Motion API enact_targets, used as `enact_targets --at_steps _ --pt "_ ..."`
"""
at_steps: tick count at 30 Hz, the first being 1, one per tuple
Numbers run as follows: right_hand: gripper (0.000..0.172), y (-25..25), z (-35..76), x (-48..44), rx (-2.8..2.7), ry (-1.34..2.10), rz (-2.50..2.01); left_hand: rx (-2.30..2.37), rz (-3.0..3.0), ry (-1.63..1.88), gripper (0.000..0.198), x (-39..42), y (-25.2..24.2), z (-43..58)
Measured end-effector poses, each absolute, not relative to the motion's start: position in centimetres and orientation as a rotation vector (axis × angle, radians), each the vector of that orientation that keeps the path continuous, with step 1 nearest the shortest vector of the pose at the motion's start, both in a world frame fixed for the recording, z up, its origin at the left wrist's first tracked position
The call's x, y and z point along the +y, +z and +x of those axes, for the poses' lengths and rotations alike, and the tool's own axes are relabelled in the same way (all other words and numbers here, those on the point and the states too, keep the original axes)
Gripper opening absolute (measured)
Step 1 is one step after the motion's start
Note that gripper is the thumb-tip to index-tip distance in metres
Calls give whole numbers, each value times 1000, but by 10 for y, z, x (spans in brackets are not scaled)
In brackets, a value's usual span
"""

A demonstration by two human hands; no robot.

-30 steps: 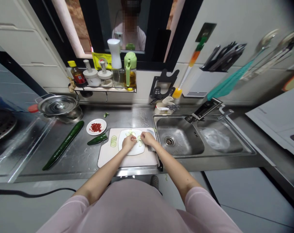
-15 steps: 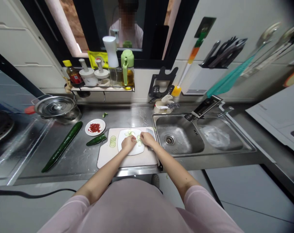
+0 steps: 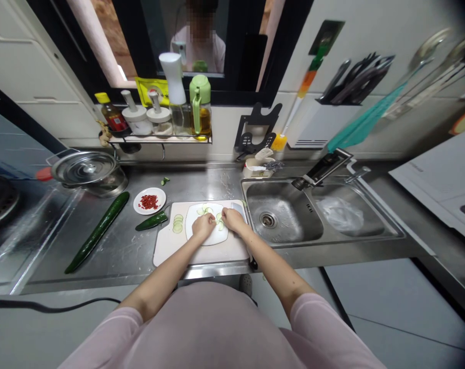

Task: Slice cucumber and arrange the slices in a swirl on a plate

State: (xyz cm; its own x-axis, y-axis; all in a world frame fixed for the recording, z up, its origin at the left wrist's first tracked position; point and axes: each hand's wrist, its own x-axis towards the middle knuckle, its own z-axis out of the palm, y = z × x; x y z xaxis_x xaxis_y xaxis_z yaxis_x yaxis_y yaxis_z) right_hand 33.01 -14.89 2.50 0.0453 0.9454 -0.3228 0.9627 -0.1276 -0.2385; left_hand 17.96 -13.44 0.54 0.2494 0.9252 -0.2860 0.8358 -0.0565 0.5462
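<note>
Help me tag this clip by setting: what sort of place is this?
A kitchen, probably a household one: a double-bowl stainless-steel sink, a lidded silver metal pot and a pale rectangular cutting board all point to it.

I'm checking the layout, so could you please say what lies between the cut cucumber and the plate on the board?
The head view shows cucumber slices there, overlapping on the board.

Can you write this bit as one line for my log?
left hand: over squarish plate | right hand: by cucumber slices | cutting board: under squarish plate | grips: unclear
</note>
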Motion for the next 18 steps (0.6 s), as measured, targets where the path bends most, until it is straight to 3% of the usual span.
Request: enact_targets --at_steps 18 --pt "22 30 349 -172 1938 -655 2454 1520 2068 292 17 -134 0 184"
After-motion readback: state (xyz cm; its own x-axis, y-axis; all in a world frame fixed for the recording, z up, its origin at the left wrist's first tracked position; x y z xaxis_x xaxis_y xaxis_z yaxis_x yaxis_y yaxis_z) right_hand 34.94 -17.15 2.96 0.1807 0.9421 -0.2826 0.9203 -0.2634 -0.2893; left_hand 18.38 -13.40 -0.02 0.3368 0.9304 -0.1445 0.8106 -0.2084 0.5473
